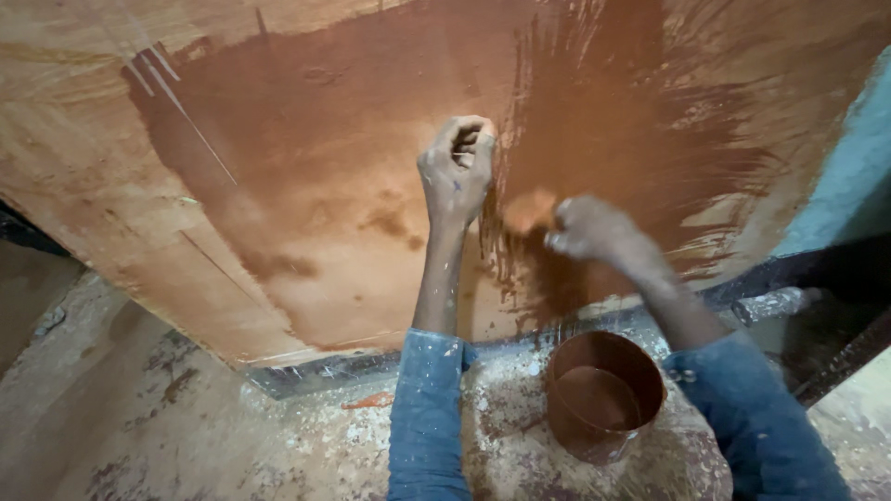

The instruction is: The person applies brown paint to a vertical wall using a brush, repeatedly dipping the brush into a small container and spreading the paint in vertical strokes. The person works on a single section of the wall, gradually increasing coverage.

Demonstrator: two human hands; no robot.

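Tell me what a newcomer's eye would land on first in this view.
The big upright plywood panel fills the top of the view, its middle smeared with wet reddish-brown stain in broad streaks. Against it, the left hand is a closed fist at centre, while the right hand presses a small stained rag to the wood. Below, between the blue sleeves, a round container of reddish-brown stain stands on the spattered floor.

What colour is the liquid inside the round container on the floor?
Reddish brown, like the container itself; the head view shows it.
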